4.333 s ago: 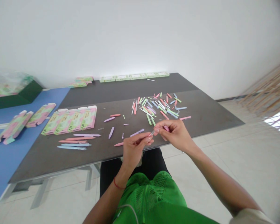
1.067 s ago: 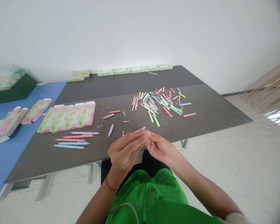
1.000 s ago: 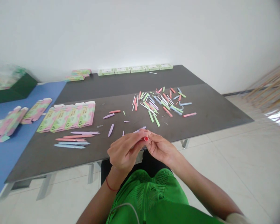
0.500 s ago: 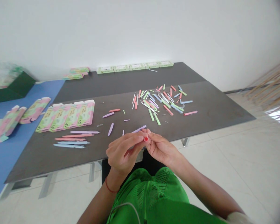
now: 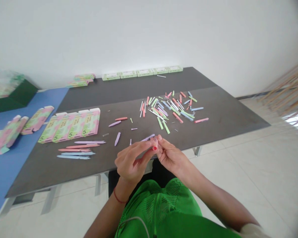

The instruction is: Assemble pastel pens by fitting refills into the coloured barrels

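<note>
Just over the table's front edge, my left hand (image 5: pixel 132 161) pinches a red pen barrel (image 5: pixel 155 148), its open round end facing me. My right hand (image 5: pixel 170 153) meets it there, fingertips closed on the same barrel; the far end of the barrel is mostly hidden by fingers. Right beyond my fingers lies a purple pen part (image 5: pixel 148 137). Other purple barrel pieces (image 5: pixel 117 138), a red piece (image 5: pixel 121 118) and small purple and green bits are spread to the left. Several assembled pens (image 5: pixel 75 149) in purple, red and blue lie side by side further left.
A loose heap of coloured pen parts and white refills (image 5: pixel 169 107) covers the table's (image 5: pixel 228 114) right middle. Upright printed boxes (image 5: pixel 74 125) stand at left, more boxes (image 5: pixel 141 72) along the wall. A blue table (image 5: pixel 5 178) adjoins, with flat cartons and a dark green bin (image 5: pixel 17 97).
Both hands stay together on the red barrel, with only a slight shift of the fingers. The whole view has moved a little; the things on the table lie as before.
</note>
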### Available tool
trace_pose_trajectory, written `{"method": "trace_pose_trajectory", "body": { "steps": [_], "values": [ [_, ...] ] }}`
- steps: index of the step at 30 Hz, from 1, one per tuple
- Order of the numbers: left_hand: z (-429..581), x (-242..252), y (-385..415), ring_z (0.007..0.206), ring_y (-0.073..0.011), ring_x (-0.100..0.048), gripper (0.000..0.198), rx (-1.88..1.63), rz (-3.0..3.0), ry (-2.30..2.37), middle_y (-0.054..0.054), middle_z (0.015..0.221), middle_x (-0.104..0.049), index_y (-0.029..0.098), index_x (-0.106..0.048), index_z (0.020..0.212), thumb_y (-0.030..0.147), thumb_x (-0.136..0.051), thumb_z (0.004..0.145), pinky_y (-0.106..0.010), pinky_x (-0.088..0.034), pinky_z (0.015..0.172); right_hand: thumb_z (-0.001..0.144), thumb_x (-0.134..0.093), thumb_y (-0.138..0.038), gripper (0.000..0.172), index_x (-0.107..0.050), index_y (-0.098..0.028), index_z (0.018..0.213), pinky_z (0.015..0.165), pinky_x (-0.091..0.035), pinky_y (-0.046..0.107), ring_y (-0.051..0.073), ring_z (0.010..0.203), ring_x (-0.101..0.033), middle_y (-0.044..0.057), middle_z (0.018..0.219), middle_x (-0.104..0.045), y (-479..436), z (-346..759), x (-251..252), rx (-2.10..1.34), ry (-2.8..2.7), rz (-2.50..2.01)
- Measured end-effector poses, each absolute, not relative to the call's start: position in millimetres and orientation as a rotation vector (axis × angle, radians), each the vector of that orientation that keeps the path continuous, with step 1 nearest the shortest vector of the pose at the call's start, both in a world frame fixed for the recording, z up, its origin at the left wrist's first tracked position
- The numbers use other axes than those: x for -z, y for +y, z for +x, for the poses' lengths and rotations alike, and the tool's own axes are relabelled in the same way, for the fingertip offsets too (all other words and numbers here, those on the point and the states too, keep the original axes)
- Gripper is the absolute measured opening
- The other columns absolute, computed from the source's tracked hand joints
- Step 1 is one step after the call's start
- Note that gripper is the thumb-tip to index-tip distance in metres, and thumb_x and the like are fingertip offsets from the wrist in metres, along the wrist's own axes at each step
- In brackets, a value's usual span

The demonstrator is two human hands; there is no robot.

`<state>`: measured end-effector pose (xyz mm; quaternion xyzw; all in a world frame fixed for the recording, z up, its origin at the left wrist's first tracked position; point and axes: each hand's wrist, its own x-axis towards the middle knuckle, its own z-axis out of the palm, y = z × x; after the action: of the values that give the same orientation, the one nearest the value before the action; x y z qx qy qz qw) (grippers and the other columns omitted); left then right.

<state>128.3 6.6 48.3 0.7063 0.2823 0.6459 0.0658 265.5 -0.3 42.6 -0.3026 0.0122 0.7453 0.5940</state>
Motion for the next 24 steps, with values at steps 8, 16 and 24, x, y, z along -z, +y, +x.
{"method": "trace_pose_trajectory", "body": {
  "steps": [8,16,24],
  "values": [
    [134.8,-45.7,1.6,0.085,-0.0162,-0.080,0.029,-1.769,1.990,1.041,-0.003,0.102,-0.082,0.022,-0.076,0.110,0.012,-0.083,0.083,-0.024,-0.066,0.079,0.072,-0.093,-0.022,0.023,-0.073,-0.015,0.081,0.076,-0.065,0.019,0.013,0.078,-0.079,0.004,0.084,-0.081,9.1,275.7,-46.1,-1.458,-0.253,-0.790],
    [151.4,-30.8,5.3,0.084,-0.0244,-0.081,0.029,-1.387,1.090,1.011,-0.008,0.096,-0.083,0.016,-0.081,0.105,0.025,-0.087,0.078,-0.034,-0.069,0.079,0.075,-0.090,-0.023,0.020,-0.073,-0.019,0.085,0.081,-0.068,0.037,0.022,0.081,-0.081,0.006,0.089,-0.083,9.3,294.1,-64.1,-0.736,-0.790,-0.979],
    [155.7,-29.6,8.6,0.082,-0.0247,-0.081,0.033,-1.263,0.849,0.837,-0.010,0.094,-0.083,0.015,-0.081,0.100,0.024,-0.093,0.071,-0.031,-0.069,0.075,0.082,-0.085,-0.021,0.013,-0.080,-0.023,0.094,0.082,-0.067,0.034,0.021,0.085,-0.080,0.003,0.093,-0.083,-1.4,306.2,-84.6,-0.447,-1.160,-1.066]
  ]
}}
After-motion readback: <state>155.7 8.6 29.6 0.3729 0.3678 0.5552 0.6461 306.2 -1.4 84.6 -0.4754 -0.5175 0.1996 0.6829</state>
